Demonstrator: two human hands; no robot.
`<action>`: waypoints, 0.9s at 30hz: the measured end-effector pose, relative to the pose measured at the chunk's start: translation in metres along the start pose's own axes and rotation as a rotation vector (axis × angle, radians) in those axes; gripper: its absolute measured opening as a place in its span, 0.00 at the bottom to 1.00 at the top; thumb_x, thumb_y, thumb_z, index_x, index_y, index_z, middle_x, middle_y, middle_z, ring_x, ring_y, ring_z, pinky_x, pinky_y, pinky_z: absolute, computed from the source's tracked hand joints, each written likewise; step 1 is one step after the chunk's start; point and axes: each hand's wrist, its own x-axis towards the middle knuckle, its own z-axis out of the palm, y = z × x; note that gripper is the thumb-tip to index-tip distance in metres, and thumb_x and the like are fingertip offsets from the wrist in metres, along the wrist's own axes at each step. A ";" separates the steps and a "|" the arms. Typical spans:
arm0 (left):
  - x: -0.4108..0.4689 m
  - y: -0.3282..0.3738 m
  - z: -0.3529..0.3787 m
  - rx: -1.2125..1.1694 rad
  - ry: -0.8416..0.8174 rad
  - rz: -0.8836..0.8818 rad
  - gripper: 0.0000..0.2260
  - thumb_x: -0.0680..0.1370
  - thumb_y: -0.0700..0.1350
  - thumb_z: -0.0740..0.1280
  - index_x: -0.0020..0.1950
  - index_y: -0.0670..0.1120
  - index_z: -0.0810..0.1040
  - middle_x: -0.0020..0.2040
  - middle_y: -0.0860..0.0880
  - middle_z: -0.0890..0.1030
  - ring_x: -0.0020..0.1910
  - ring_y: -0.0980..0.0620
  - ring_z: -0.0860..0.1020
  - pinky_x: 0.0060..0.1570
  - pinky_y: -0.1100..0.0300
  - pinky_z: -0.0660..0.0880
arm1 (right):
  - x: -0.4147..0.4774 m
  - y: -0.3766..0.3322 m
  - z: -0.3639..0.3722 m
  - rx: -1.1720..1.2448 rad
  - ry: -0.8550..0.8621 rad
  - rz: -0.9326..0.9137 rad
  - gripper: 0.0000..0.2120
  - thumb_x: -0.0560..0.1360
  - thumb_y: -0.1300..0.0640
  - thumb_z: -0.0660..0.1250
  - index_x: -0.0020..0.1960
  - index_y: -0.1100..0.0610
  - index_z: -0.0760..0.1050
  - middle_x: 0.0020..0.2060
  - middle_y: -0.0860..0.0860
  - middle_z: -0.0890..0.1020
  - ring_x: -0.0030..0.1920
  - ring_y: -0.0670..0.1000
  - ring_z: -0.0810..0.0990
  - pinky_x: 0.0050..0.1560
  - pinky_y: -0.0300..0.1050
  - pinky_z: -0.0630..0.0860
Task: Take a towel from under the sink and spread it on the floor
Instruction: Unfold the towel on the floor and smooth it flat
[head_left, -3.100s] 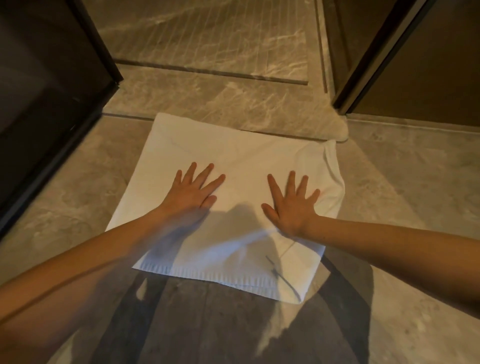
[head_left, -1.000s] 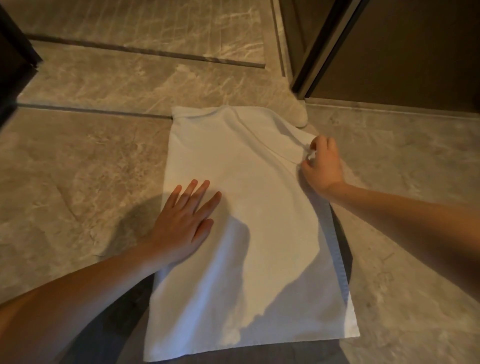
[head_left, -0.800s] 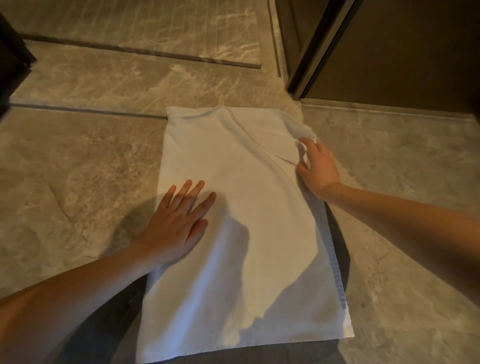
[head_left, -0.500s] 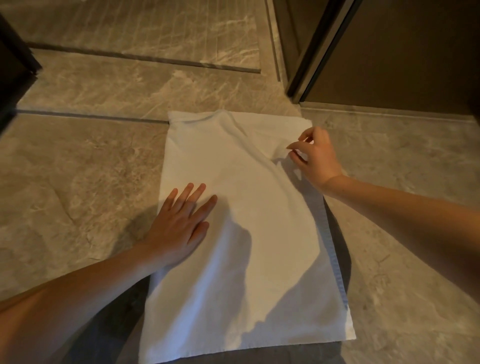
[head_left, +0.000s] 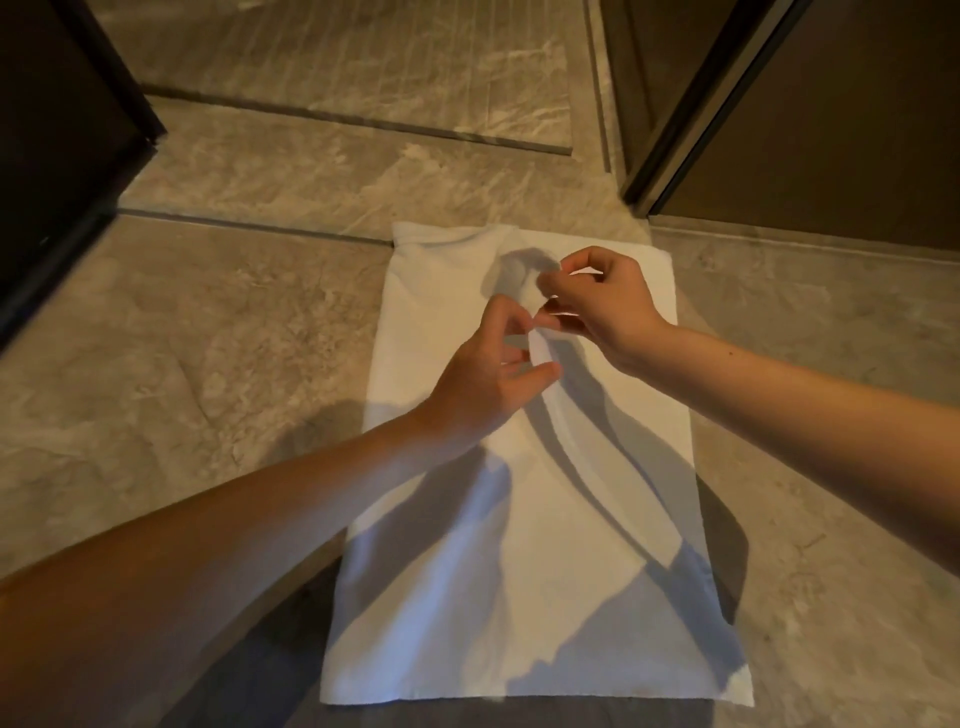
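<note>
The towel (head_left: 519, 571) lies on the floor (head_left: 208, 364), its far edge near the door frame (head_left: 685, 119). The left hand (head_left: 483, 379) and right hand (head_left: 608, 306) pinch a raised fold near that edge. Open floor flanks both long edges.

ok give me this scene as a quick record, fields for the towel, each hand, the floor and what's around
towel: white, laid lengthwise on the floor, a raised ridge running down its middle
left hand: pinches the ridge's far end
right hand: pinches the same ridge, just beyond the left
floor: grey marble-look tiles
surroundings: door frame far right, dark panel far left
status: towel down, not yet flat
</note>
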 end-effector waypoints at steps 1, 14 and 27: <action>-0.003 -0.003 0.001 0.031 0.017 0.054 0.16 0.73 0.43 0.71 0.52 0.51 0.65 0.54 0.47 0.75 0.46 0.48 0.80 0.48 0.59 0.77 | 0.000 -0.003 0.002 0.030 -0.015 0.027 0.07 0.74 0.68 0.69 0.45 0.61 0.71 0.33 0.57 0.79 0.30 0.51 0.82 0.35 0.45 0.82; -0.015 -0.027 -0.010 0.349 0.036 0.170 0.16 0.76 0.33 0.67 0.64 0.37 0.77 0.64 0.42 0.77 0.60 0.47 0.77 0.58 0.65 0.73 | 0.002 -0.003 -0.003 -0.552 -0.165 -0.448 0.15 0.79 0.68 0.57 0.62 0.56 0.65 0.45 0.61 0.78 0.37 0.52 0.82 0.40 0.45 0.84; -0.021 -0.025 -0.010 0.195 0.151 0.192 0.35 0.69 0.37 0.77 0.73 0.41 0.68 0.73 0.45 0.68 0.71 0.49 0.69 0.65 0.50 0.72 | 0.003 -0.025 0.019 -0.708 -0.134 -0.353 0.13 0.72 0.55 0.75 0.49 0.64 0.78 0.47 0.60 0.81 0.44 0.56 0.82 0.49 0.56 0.78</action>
